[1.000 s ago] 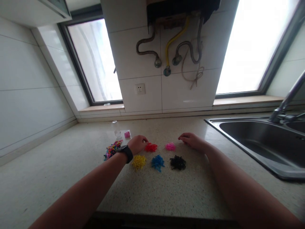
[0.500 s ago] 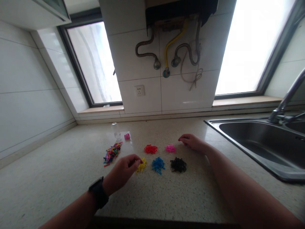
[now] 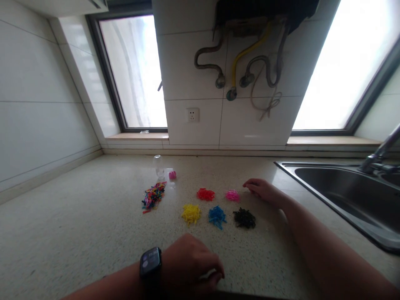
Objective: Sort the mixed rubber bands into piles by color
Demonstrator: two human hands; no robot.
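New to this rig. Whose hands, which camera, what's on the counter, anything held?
No robot: a person's bare hands, seen by one head-worn camera looking forward and down. On the pale speckled counter lie loose piles of small thin pieces: red, pink, yellow, blue, black, plus a multicoloured pile by a clear container and small pink object. The left hand, wearing a black watch, is near the front edge; the right hand is beside the pink pile. Nothing visibly held; fingers partly hidden.

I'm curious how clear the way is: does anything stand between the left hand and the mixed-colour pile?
Nothing visible: just countertop lies between the left hand and the mixed-colour pile. The yellow pile sits right of that path.
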